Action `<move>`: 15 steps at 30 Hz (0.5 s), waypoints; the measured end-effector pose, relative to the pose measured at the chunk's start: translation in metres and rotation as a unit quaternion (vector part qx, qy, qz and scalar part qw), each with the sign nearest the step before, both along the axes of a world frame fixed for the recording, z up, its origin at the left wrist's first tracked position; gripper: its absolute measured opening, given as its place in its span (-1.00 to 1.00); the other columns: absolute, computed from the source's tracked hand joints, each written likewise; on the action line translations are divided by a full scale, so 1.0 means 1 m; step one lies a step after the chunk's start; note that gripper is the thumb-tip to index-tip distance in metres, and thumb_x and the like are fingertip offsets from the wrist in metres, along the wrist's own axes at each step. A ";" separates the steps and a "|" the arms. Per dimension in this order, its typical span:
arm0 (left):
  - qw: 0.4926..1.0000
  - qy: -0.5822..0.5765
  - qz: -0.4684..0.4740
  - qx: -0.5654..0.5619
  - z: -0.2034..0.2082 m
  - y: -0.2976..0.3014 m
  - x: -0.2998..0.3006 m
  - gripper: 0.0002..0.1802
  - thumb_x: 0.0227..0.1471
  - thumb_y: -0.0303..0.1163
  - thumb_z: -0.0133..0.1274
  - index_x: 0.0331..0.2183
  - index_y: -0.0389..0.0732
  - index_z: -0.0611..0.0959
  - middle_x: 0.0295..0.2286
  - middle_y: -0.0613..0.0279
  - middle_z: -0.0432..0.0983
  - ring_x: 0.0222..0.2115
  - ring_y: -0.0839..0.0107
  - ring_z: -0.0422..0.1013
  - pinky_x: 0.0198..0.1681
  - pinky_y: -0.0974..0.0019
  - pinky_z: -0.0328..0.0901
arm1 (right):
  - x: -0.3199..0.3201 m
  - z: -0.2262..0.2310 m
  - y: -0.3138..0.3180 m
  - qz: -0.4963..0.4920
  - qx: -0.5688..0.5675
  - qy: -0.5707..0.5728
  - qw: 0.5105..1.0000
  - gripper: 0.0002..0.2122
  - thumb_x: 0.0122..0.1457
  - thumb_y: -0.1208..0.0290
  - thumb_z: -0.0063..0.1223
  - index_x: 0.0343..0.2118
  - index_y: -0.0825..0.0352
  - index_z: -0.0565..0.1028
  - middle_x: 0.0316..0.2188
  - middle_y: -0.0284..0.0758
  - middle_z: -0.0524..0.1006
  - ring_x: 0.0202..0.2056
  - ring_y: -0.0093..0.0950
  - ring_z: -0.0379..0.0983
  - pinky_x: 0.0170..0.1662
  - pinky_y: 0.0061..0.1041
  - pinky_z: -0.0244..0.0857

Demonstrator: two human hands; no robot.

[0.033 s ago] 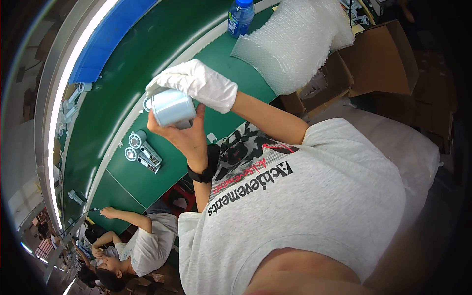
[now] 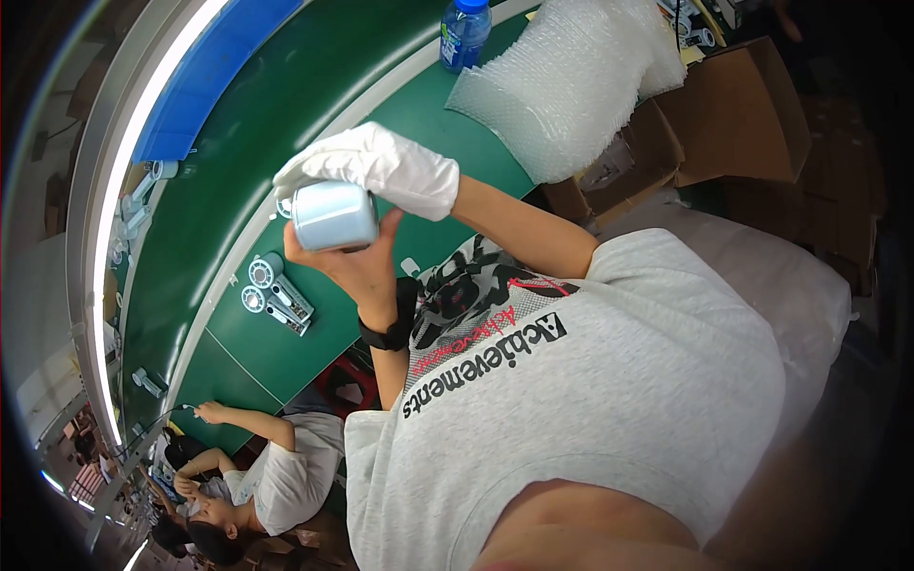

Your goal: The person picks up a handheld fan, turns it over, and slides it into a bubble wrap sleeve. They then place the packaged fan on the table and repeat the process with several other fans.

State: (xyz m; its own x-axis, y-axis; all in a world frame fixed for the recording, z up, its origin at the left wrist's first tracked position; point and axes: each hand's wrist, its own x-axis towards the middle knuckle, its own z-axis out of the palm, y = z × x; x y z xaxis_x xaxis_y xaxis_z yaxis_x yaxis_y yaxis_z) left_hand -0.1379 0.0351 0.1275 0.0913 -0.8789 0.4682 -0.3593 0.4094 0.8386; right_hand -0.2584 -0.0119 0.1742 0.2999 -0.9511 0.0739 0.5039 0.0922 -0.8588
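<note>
My bare left hand [image 2: 354, 276], with a black band at the wrist, is closed round the lower side of a glossy light-blue cylindrical housing [image 2: 333, 215]. Over its far upper side curves my right hand [image 2: 367, 162] in a white glove, its fingers wrapped against the housing. Just past the housing a small round grille [image 2: 284, 206] shows in part; whether it lies on the table or is held, I cannot tell. Two light-blue handheld fans [image 2: 276, 293] lie side by side on the green table [image 2: 248, 347], to the left of my hands.
A blue-capped bottle [image 2: 466, 38] stands at the far right beside a bubble wrap pile [image 2: 571, 90]. An open cardboard box [image 2: 657, 143] is at my right. Along the far side run a blue panel [image 2: 205, 86] and more fan parts [image 2: 138, 200]. Another person [image 2: 276, 466] works at the left.
The housing has turned slightly in my hands, and its near end is less visible. Both hands have shifted a little toward me.
</note>
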 end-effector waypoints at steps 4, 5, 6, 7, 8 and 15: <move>0.847 0.342 -0.387 0.129 -0.062 -0.007 0.054 -0.24 -0.16 0.07 0.01 -0.04 -0.24 0.20 -0.14 0.03 0.22 -0.12 0.23 0.22 -0.15 0.23 0.22 | -0.005 0.001 0.009 0.089 -0.083 0.048 0.991 -0.60 -0.18 0.38 0.20 -0.19 0.26 0.43 -0.37 -0.32 0.47 -0.33 -0.51 0.40 -0.23 -0.58 0.30; 0.784 0.399 -0.450 0.156 -0.064 -0.007 0.058 -0.24 -0.15 0.13 -0.03 -0.06 -0.23 0.23 -0.15 0.03 0.23 -0.13 0.22 0.22 -0.17 0.22 0.24 | -0.005 0.000 0.009 0.103 -0.105 0.076 0.986 -0.61 -0.17 0.38 0.18 -0.19 0.26 0.43 -0.37 -0.33 0.47 -0.33 -0.50 0.40 -0.23 -0.58 0.30; 0.797 0.453 -0.343 0.204 -0.058 -0.003 0.051 -0.25 -0.13 0.18 -0.13 -0.06 -0.23 0.25 -0.15 0.05 0.25 -0.14 0.20 0.23 -0.18 0.22 0.25 | -0.006 -0.002 0.010 0.112 -0.125 0.107 0.980 -0.62 -0.15 0.37 0.17 -0.19 0.25 0.43 -0.37 -0.33 0.47 -0.33 -0.50 0.40 -0.23 -0.57 0.30; 0.797 0.498 -0.232 0.251 -0.047 0.001 0.041 -0.24 -0.11 0.23 -0.23 -0.07 -0.22 0.27 -0.16 0.06 0.27 -0.15 0.19 0.25 -0.19 0.22 0.25 | -0.009 -0.001 0.011 0.074 -0.168 0.128 0.975 -0.63 -0.15 0.38 0.17 -0.19 0.23 0.44 -0.36 -0.32 0.46 -0.31 -0.49 0.39 -0.22 -0.55 0.29; 0.784 0.534 -0.117 0.293 -0.036 0.003 0.033 -0.22 -0.10 0.28 -0.33 -0.08 -0.22 0.29 -0.17 0.08 0.28 -0.15 0.17 0.26 -0.19 0.22 0.26 | -0.011 0.000 0.011 0.037 -0.211 0.148 0.966 -0.64 -0.16 0.39 0.17 -0.20 0.20 0.45 -0.34 -0.32 0.45 -0.29 -0.48 0.38 -0.20 -0.52 0.28; 0.751 0.528 -0.175 0.356 -0.019 -0.009 0.026 -0.30 0.05 0.17 -0.52 -0.02 -0.21 0.25 -0.14 0.06 0.29 -0.16 0.21 0.28 -0.07 0.16 0.20 | -0.003 -0.024 0.008 -0.087 -0.361 0.220 0.902 -0.76 -0.18 0.29 0.16 -0.35 0.11 0.54 -0.14 -0.22 0.33 -0.09 -0.35 0.22 0.01 -0.35 0.07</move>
State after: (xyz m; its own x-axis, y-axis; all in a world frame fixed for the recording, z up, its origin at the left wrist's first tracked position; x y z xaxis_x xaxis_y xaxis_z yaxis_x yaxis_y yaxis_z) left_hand -0.1121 0.0261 0.1086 -0.2136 -0.9290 -0.3022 0.6845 -0.3630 0.6322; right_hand -0.2618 -0.0035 0.1506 0.3026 -0.7385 0.6025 0.0531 -0.6181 -0.7843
